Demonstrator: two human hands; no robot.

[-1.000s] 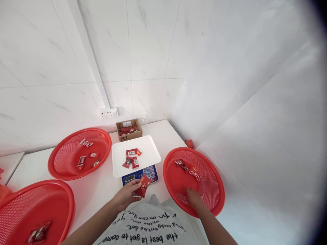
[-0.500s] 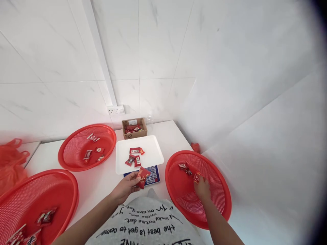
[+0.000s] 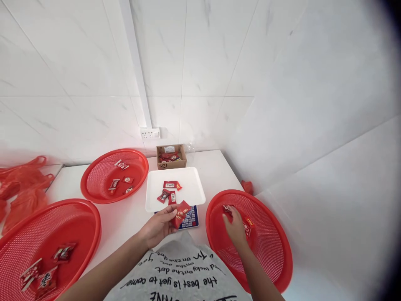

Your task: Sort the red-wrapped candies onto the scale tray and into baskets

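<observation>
My left hand [image 3: 160,225] pinches a red packet [image 3: 182,213] with gold print, in front of the white tray and partly over the blue keypad [image 3: 193,217] of a scale. My right hand [image 3: 234,228] reaches into the right red basket [image 3: 283,255], its thumb and fingers apart. Just past its fingertips, a small wrapped packet [image 3: 227,207] is partly hidden by the hand. Beside the hand lies a red and yellow packet [image 3: 248,227]. Several small red packets, among them a wrapped one [image 3: 170,184], rest on the white tray [image 3: 191,177].
Behind the tray is a cardboard box [image 3: 171,164] of packets. On the left stand a far red basket [image 3: 89,167] and a near red basket [image 3: 97,225], each holding a few packets. Red plastic bags [image 3: 28,188] lie at the far left. A wall socket [image 3: 150,133] is at the back.
My right hand has let go of the red and yellow packet, left in the right basket, and moved left towards other packets there. My left hand still holds its packet. The view has shifted slightly.
</observation>
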